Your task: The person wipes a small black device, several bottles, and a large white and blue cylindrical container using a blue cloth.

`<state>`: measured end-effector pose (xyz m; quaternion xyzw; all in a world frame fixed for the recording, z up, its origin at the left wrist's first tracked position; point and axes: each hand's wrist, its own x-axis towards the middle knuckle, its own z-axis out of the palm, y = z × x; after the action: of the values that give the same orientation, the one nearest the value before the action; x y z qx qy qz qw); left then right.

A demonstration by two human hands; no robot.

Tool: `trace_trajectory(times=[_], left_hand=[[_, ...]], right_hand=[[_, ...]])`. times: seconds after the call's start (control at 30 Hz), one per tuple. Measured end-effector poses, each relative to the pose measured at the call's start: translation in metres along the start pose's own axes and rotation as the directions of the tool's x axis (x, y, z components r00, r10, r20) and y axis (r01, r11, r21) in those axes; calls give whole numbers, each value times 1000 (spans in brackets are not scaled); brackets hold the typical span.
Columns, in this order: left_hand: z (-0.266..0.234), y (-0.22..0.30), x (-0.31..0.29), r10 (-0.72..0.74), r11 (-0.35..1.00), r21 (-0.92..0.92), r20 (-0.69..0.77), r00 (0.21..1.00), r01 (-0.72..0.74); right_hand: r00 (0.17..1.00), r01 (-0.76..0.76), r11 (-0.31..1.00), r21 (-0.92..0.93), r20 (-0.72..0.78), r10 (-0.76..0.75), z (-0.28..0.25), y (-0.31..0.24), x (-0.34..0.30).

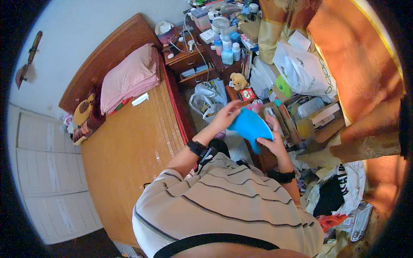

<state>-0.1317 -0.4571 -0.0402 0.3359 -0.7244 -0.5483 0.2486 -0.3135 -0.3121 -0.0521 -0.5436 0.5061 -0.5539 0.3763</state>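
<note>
Between my two hands is a bright blue, thin, curved thing (248,124) with a pale lower right edge and a hanging blue part below it; its kind I cannot make out. My left hand (226,116) is at its upper left side, the fingers bent against it. On the other side, my right hand (275,139) grips the pale edge, thumb in front and fingers behind. Dark bands circle both wrists. Just beyond the blue thing are a small red box (246,94) and a tan plush dog (238,81).
To the left stretches a bed with a tan mat (133,159) and folded pink bedding (131,79). Bottles (226,53) and a small fan (221,23) crowd the far table. Plastic bags (208,99), open cardboard boxes (320,120) and orange curtains (352,56) hem in the right side.
</note>
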Motion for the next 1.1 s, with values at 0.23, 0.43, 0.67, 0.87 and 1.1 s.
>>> trace_trajectory(times=[0.23, 0.43, 0.67, 0.87, 1.1], left_hand=[[-42, -66, 99, 26, 999, 17, 183, 983, -30], [-115, -135, 191, -128, 992, 5, 88, 988, 128], [-131, -195, 281, -141, 990, -46, -183, 973, 135], [-117, -193, 300, -20, 977, 197, -305, 952, 84], [-115, -222, 301, 217, 955, 263, -314, 924, -135]], right_hand=[[935, -339, 918, 206, -33, 353, 12, -3, 77], [828, -191, 716, 672, -282, 485, 71, -25, 130], [599, -423, 621, 660, -310, 738, 101, 29, 121], [618, -374, 528, 763, -219, 755, 128, 37, 111], [531, -467, 478, 744, -196, 824, 143, 30, 129]])
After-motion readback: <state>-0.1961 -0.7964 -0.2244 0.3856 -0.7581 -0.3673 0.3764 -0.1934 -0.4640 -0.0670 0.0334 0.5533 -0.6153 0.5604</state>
